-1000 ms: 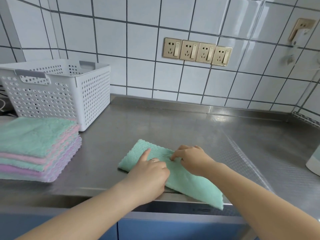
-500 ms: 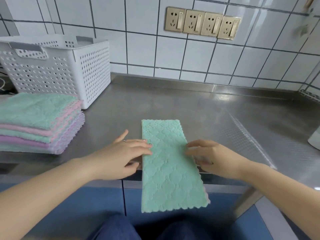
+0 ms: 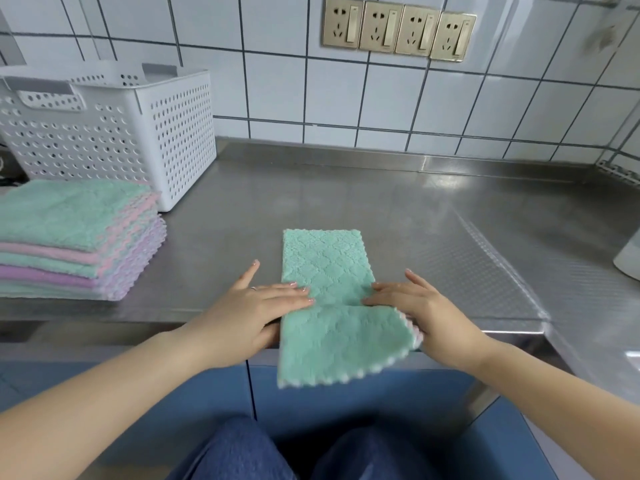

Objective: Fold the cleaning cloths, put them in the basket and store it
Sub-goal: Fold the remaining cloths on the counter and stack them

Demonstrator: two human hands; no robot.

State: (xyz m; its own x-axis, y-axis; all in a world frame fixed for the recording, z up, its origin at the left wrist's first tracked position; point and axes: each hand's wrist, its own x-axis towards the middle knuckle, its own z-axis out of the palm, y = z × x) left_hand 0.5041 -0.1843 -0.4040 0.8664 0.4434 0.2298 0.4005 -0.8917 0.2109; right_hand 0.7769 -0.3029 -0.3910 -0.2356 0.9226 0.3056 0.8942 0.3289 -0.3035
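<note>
A mint-green cleaning cloth (image 3: 325,268), folded into a long strip, lies on the steel counter (image 3: 415,209) at its front edge. My left hand (image 3: 249,313) holds the strip's left edge at mid-length, with its fingers lying on top. My right hand (image 3: 429,313) holds the right edge in the same way. The near half of the strip is raised between my hands, off the counter's edge. A white perforated basket (image 3: 104,133) stands at the back left. In front of it sits a stack of folded cloths (image 3: 69,230) in green, pink and purple.
A tiled wall with a row of sockets (image 3: 398,27) backs the counter. A white object (image 3: 628,258) shows at the right edge. Blue cabinet fronts (image 3: 194,403) and my knees are below the counter's edge.
The cloth was turned from a diagonal lie to point straight away from me. Its near half hung over the counter's edge and is now lifted between my hands. The view tilted down.
</note>
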